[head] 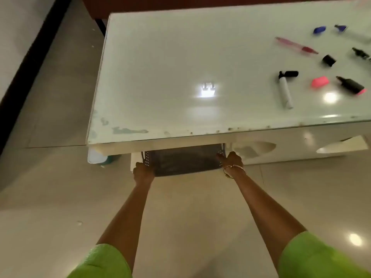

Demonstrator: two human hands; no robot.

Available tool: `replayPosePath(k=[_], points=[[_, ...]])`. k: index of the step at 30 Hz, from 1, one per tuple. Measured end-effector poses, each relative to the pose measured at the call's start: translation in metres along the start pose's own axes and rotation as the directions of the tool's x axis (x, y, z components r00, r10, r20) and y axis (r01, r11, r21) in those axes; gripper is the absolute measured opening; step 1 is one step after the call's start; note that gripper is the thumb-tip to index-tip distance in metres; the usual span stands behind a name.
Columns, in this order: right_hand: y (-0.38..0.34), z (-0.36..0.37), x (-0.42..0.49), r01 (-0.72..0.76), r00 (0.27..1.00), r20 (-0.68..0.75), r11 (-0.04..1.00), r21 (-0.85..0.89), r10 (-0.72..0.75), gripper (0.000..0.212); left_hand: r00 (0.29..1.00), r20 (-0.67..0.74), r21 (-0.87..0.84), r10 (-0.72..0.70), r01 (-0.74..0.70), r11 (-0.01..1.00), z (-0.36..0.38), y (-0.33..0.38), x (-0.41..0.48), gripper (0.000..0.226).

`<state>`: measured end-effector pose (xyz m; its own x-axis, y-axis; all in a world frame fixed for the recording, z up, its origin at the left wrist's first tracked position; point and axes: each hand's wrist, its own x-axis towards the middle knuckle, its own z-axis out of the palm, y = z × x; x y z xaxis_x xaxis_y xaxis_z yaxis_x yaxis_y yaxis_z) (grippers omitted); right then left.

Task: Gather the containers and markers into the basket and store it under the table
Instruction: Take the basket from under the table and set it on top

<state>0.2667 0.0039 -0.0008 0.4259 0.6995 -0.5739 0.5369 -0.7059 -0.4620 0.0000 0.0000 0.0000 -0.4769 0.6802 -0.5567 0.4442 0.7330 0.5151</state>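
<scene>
Your left hand point(143, 171) and right hand point(230, 159) each clamp an end of the basket point(183, 161), lying left-right beneath the table point(180, 135) edge, markers point(285, 93) far right

We see only the near part of the basket point(183, 163); the table point(160, 135) hides the rest and its contents. A marker point(361, 54), perhaps black, is cropped at the right.

lying scattered toward the right edge of the glossy white table point(180, 57): a pink pen point(295, 45), a white marker point(285, 93), a black marker point(350, 85), a pink cap point(320, 81), a black cap point(328, 60), two blue caps point(319, 30). showing chipped paint along the near edge.
</scene>
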Motion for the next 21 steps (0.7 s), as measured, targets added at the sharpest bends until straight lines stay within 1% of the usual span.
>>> replayPosePath(k=[4, 5, 7, 8, 10, 11, 12, 13, 14, 15, 17, 19, 21], points=[[0.011, 0.025, 0.029, 0.02, 0.998, -0.055, 0.998, -0.054, -0.022, 0.042, 0.999, -0.012, -0.044, -0.035, 0.034, 0.998, 0.024, -0.018, 0.028, 0.038], [0.015, 0.031, 0.035, 0.021, 0.997, -0.071, 0.997, -0.075, -0.026, 0.037, 0.999, -0.034, -0.052, -0.035, 0.033, 0.998, 0.029, -0.021, 0.034, 0.037], [0.021, 0.036, 0.043, 0.011, 0.993, -0.114, 0.992, -0.124, -0.025, 0.025, 0.996, -0.091, -0.008, -0.026, 0.025, 1.0, 0.03, -0.026, 0.041, 0.033], [0.023, 0.035, 0.044, -0.001, 0.99, -0.138, 0.988, -0.152, -0.02, 0.022, 0.995, -0.098, 0.014, -0.019, 0.021, 1.0, 0.027, -0.027, 0.041, 0.028], [0.029, 0.032, 0.046, -0.039, 0.988, -0.156, 0.986, -0.162, 0.013, 0.02, 0.998, -0.047, 0.029, -0.045, 0.047, 0.998, 0.023, -0.029, 0.041, 0.018], [0.032, 0.028, 0.042, -0.06, 0.989, -0.142, 0.985, -0.163, 0.036, 0.019, 0.997, -0.028, 0.034, -0.067, 0.068, 0.997, 0.018, -0.029, 0.035, 0.009], [0.035, 0.024, 0.035, -0.074, 0.99, -0.132, 0.983, -0.167, 0.052, 0.019, 0.997, -0.018, 0.035, -0.08, 0.081, 0.996, 0.014, -0.03, 0.028, 0.004], [0.04, 0.02, 0.027, -0.089, 0.99, -0.122, 0.982, -0.165, 0.069, 0.017, 0.995, -0.024, 0.027, -0.095, 0.096, 0.995, 0.011, -0.032, 0.02, 0.015], [0.044, 0.014, 0.012, -0.109, 0.99, -0.111, 0.98, -0.165, 0.091, 0.015, 0.994, -0.013, 0.047, -0.112, 0.112, 0.993, 0.005, -0.034, 0.008, 0.021], [0.049, 0.006, -0.005, -0.123, 0.988, -0.108, 0.98, -0.157, 0.107, 0.014, 0.991, 0.0, 0.047, -0.133, 0.133, 0.99, -0.004, -0.033, -0.008, 0.019], [0.055, -0.015, -0.047, -0.15, 0.985, -0.102, 0.979, -0.136, 0.136, 0.016, 0.983, 0.031, 0.057, -0.182, 0.18, 0.982, -0.024, -0.034, -0.042, 0.008], [0.061, -0.038, -0.091, -0.154, 0.987, -0.072, 0.972, -0.178, 0.143, 0.024, 0.974, 0.055, 0.082, -0.221, 0.217, 0.973, -0.047, -0.037, -0.077, 0.011], [0.064, -0.065, -0.136, -0.16, 0.987, -0.007, 0.963, -0.218, 0.162, 0.024, 0.964, 0.073, 0.172, -0.254, 0.239, 0.956, -0.075, -0.033, -0.121, 0.014]])
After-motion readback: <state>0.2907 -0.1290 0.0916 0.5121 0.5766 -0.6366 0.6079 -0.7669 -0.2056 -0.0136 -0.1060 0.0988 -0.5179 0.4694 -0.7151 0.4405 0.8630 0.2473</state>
